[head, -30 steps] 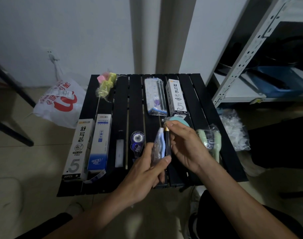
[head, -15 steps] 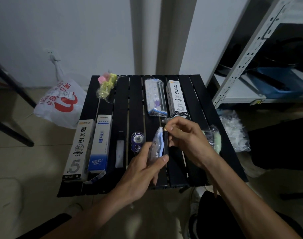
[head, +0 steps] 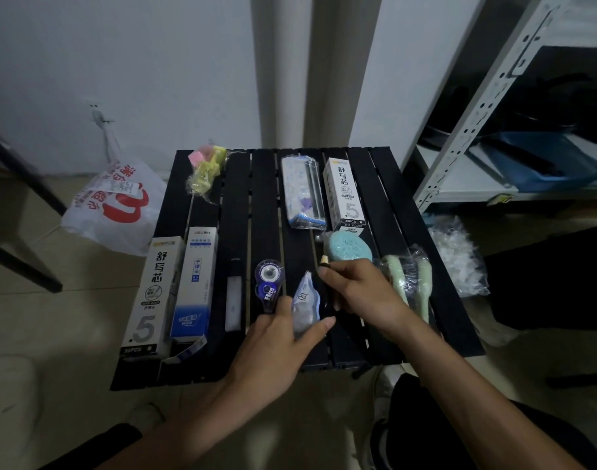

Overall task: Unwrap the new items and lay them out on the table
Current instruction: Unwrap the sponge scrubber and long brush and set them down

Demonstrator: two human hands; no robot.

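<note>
My left hand (head: 276,347) grips a clear plastic wrapper (head: 304,307) over the black slatted table (head: 385,184). My right hand (head: 361,293) holds a thin black pen-like stick with a gold tip (head: 324,260), out of the wrapper and just right of it. On the table lie a blue correction tape (head: 267,283), two white refill boxes at the left (head: 154,293) (head: 193,283), another refill box (head: 345,195), a wrapped pack (head: 302,191), a teal round item (head: 349,251), wrapped green items (head: 410,283) and a yellow-pink wrapped item (head: 205,167).
A white plastic bag with red print (head: 114,205) lies on the floor left of the table. Crumpled clear wrapping (head: 456,256) sits on the floor at the right. A metal shelf (head: 477,106) stands at the right, and a dark chair leg (head: 22,266) at the left.
My right hand has drawn the black stick sideways out of the wrapper, and both hands have sunk a little toward the table's near side.
</note>
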